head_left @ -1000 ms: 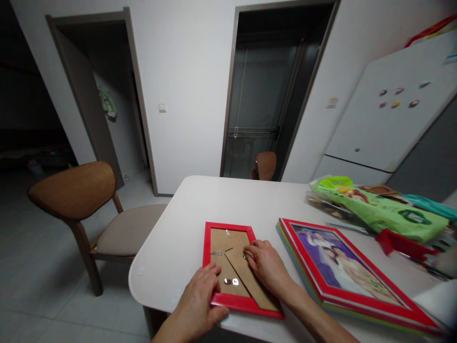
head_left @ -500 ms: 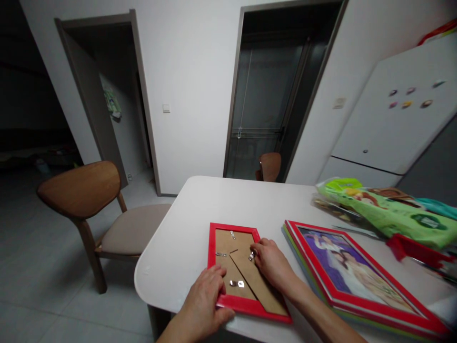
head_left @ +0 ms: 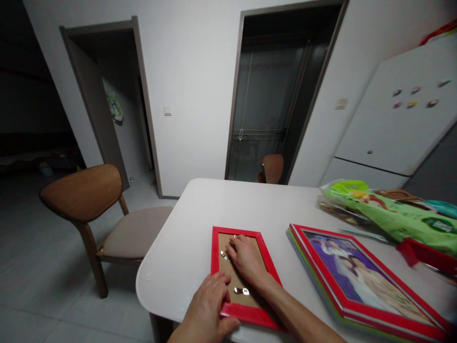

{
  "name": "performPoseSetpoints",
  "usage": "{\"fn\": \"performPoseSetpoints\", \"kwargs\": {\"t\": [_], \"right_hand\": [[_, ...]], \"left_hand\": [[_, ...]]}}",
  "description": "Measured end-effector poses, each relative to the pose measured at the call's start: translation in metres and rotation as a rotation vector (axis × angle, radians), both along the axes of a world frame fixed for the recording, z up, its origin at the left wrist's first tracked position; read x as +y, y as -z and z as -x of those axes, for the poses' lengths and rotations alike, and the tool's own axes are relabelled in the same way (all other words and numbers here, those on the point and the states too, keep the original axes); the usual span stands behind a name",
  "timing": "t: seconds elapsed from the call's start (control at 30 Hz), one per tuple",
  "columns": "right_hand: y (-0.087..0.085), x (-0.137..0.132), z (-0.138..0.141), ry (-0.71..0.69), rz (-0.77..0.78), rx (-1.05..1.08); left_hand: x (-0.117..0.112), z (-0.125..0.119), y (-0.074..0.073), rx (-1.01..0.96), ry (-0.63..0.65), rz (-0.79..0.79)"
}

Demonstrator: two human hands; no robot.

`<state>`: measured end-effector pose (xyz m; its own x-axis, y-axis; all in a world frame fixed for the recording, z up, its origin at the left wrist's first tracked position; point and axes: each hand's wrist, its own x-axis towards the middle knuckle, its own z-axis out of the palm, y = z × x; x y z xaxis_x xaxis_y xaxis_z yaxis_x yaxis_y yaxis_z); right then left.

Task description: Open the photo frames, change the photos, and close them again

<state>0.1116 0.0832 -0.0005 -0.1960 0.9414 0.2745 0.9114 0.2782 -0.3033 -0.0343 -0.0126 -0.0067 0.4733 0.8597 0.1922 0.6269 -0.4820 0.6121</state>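
Now red frame (head_left: 215,252) w/ backing (head_left: 231,278) inside: left hand (head_left: 209,309) pinches edge, right hand (head_left: 246,257) spread.

I sit at a smooth white table with a round corner (head_left: 250,205). The plain white wall (head_left: 193,71) in front of me has two open doorways. The left doorway with a grey-brown frame (head_left: 107,95) is dark inside. The tall right doorway (head_left: 274,95) is dark too. A small white light switch (head_left: 167,111) sits on the wall between them. On my left stands a brown wooden chair with a soft beige seat (head_left: 85,193), on a floor of big grey tiles (head_left: 43,286). Another brown chair back (head_left: 273,167) peeks up behind the far table edge. On my right is a big white fridge (head_left: 392,128) with little round magnets (head_left: 414,90). The room is dim.
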Motion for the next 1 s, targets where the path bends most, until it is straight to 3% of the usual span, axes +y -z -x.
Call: {"fn": "performPoseSetpoints", "kwargs": {"t": [0.13,0.3,0.6,0.73,0.87,1.0], "right_hand": [[0.001,0.014,-0.014,0.126,0.016,-0.018],[-0.003,0.014,-0.015,0.114,0.026,-0.013],[-0.012,-0.055,-0.044,-0.02,0.131,0.04],[-0.021,-0.056,-0.046,-0.016,0.128,0.108],[-0.046,-0.055,-0.04,0.016,0.096,0.082],[-0.06,-0.067,-0.024,-0.089,0.067,0.169]], "left_hand": [[0.002,-0.001,0.001,0.023,0.015,-0.015],[0.005,-0.003,0.001,0.043,-0.009,0.014],[-0.002,-0.005,0.002,-0.03,-0.02,-0.003],[0.002,-0.005,0.0,-0.248,-0.08,0.047],[0.012,-0.012,-0.006,-0.653,-0.17,0.184],[0.024,-0.017,-0.014,-0.953,-0.278,0.366]]}}
